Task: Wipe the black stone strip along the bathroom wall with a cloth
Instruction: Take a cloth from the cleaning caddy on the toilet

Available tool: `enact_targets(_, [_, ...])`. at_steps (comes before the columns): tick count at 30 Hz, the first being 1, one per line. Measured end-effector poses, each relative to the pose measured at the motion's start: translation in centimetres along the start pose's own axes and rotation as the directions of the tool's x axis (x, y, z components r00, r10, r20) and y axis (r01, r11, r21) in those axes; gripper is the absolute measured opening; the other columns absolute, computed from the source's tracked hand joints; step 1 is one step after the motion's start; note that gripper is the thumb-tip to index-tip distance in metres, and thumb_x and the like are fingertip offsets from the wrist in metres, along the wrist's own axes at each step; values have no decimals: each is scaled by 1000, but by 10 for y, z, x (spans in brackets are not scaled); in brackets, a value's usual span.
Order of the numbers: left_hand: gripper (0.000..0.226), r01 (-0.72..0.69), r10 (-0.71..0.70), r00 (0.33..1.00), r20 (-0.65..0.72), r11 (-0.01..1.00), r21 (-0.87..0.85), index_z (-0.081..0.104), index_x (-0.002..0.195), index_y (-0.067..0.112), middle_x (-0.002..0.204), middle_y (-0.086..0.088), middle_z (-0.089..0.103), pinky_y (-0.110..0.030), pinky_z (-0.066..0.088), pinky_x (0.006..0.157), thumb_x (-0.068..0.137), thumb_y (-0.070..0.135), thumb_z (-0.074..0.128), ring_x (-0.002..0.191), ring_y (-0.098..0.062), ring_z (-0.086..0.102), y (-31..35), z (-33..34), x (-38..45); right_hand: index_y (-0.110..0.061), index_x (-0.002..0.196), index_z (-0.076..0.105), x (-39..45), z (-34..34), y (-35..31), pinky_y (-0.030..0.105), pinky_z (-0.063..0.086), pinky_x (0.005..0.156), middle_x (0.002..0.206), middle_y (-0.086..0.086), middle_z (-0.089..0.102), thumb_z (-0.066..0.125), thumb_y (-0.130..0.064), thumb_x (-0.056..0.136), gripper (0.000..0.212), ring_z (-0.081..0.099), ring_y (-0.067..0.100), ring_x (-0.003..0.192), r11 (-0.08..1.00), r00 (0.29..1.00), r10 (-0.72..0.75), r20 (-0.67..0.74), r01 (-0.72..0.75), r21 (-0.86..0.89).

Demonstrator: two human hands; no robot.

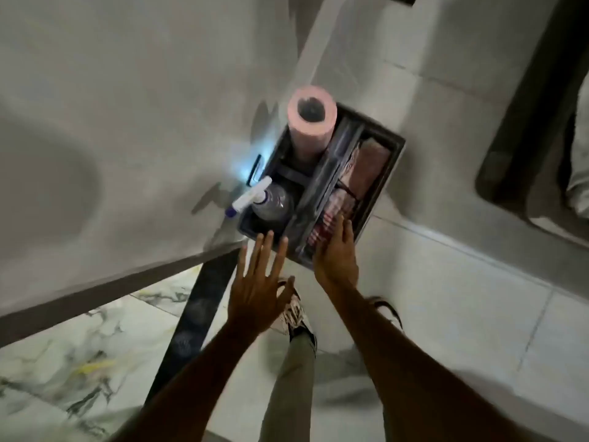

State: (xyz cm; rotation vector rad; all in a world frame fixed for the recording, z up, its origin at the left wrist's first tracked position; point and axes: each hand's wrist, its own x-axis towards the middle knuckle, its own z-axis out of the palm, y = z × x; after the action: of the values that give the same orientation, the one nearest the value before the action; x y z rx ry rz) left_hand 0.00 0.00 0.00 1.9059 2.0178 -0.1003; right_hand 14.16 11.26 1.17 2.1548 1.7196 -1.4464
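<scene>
A dark cleaning caddy point(393, 154) stands on the floor against the wall. Its right compartment holds folded cloths: a brownish one point(369, 167) and a red-and-white striped one point(331, 215). My right hand point(336, 250) lies over the near end of that compartment, fingers on the striped cloth; whether it grips the cloth cannot be told. My left hand point(259, 282) hovers open with fingers spread just short of the caddy's near left corner. The black stone strip point(197, 317) runs along the floor at the foot of the wall, below my left hand.
A pink paper roll point(310, 122) and a spray bottle point(264, 202) with a white nozzle stand in the caddy's left side. Pale wall fills the upper left, marbled tile point(73, 355) the lower left. My shoes point(296, 311) rest on light floor tiles. A dark frame point(510, 154) is at the right.
</scene>
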Motion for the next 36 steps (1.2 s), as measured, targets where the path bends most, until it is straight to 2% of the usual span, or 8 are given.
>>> enact_targets(4, [80, -86, 84, 996, 37, 996, 37, 21, 174, 17, 182, -17, 17, -61, 19, 136, 111, 60, 43, 169, -34, 14, -35, 53, 27, -28, 175, 6, 54, 48, 9, 64, 45, 121, 184, 7, 3, 72, -38, 102, 99, 25, 39, 166, 991, 990, 114, -80, -108, 79])
enact_targets(8, [78, -144, 143, 989, 34, 989, 19, 20, 175, 19, 182, -17, 17, -62, 17, 136, 111, 62, 31, 169, -34, 15, -42, 89, 31, -27, 175, 3, 96, 72, 27, 68, 46, 119, 184, 14, 3, 75, -38, 100, 105, 26, 45, 164, 989, 986, 139, -87, -143, -42])
enact_targets(15, [76, -118, 119, 991, -55, 993, 7, 20, 174, 20, 182, -16, 19, -59, 9, 136, 112, 62, 32, 169, -34, 15, -46, 109, 36, -22, 175, 6, 115, 86, 45, 62, 57, 112, 181, 21, 8, 77, -6, 96, 107, 44, 52, 153, 971, 982, 40, -185, -82, -226])
enact_targets(21, [81, -63, 60, 991, -115, 998, -21, 20, 173, 17, 181, -18, 20, -58, 6, 136, 108, 63, 33, 169, -36, 16, -24, 101, 39, -19, 169, 28, 111, 67, 39, 55, 54, 118, 176, 18, 27, 81, -12, 94, 92, 39, 42, 157, 981, 975, 13, -223, -56, -187])
enact_targets(28, [81, 85, -97, 977, -187, 994, -73, 27, 172, 15, 180, -20, 22, -57, 7, 136, 108, 62, 38, 168, -37, 20, 35, 67, 17, -18, 172, 24, 34, 22, 19, 50, 41, 130, 178, 12, 28, 70, -17, 103, 83, 36, 33, 161, 995, 976, -78, -202, 64, -74])
enact_targets(32, [81, 262, -280, 937, -208, 959, -110, 29, 172, 15, 179, -22, 24, -58, 9, 134, 108, 61, 46, 166, -40, 24, 62, 50, -20, -23, 172, 28, -26, -4, 13, 24, 66, 95, 164, 0, 43, 52, -25, 115, 62, 51, 31, 151, 962, 956, -260, -135, 268, 43])
enact_targets(33, [80, 309, -325, 919, -223, 945, -106, 29, 172, 14, 178, -23, 26, -59, 10, 134, 108, 60, 45, 166, -40, 25, 66, 45, -35, -24, 172, 27, -43, -8, 13, 25, 68, 89, 166, 2, 39, 53, -26, 114, 63, 52, 32, 149, 944, 939, -329, -99, 331, 0])
enact_targets(36, [78, 439, -449, 850, -274, 893, -103, 29, 172, 12, 177, -23, 28, -60, 14, 134, 111, 58, 42, 165, -40, 28, 69, 33, -84, -21, 173, 24, -92, -7, 16, 57, 63, 107, 177, 14, 23, 63, -23, 106, 78, 45, 37, 154, 887, 892, -448, 54, 452, -100])
